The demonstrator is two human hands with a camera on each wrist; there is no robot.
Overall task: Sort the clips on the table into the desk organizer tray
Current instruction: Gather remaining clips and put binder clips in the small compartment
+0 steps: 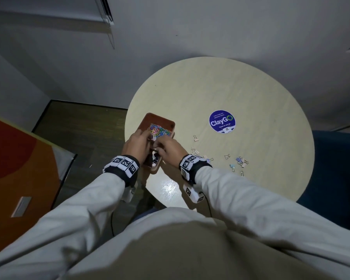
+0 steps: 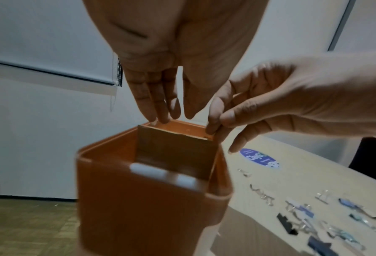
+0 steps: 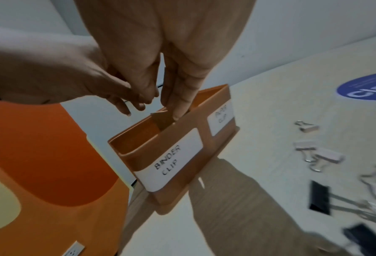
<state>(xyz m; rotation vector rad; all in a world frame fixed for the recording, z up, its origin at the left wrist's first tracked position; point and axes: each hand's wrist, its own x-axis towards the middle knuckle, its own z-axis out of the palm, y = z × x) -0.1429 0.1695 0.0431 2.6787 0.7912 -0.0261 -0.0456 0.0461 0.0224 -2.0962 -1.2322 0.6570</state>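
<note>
Desk organizer tray (image 1: 156, 119), right hand (image 1: 171, 151) pinching its cardboard divider (image 2: 176, 147), left hand (image 1: 136, 144) touching the rim, fingers (image 2: 150, 97) straight, binder clips (image 1: 239, 161) rightward.

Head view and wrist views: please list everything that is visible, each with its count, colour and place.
table: one, pale wood, round, centre
tray: one, brown, table's left edge
divider: one, brown, upright inside tray
labels: two, white, tray's side; one reads BINDER CLIP
paper clips: a pile, many colours, tray's far compartment
binder clips: several, pale, blue, black, loose on table right of tray
sticker: one, blue, round, on table
sleeves: two, pale grey, on both arms
left hand: one, fingertips at divider's top
right hand: one, pinches divider's top corner
</note>
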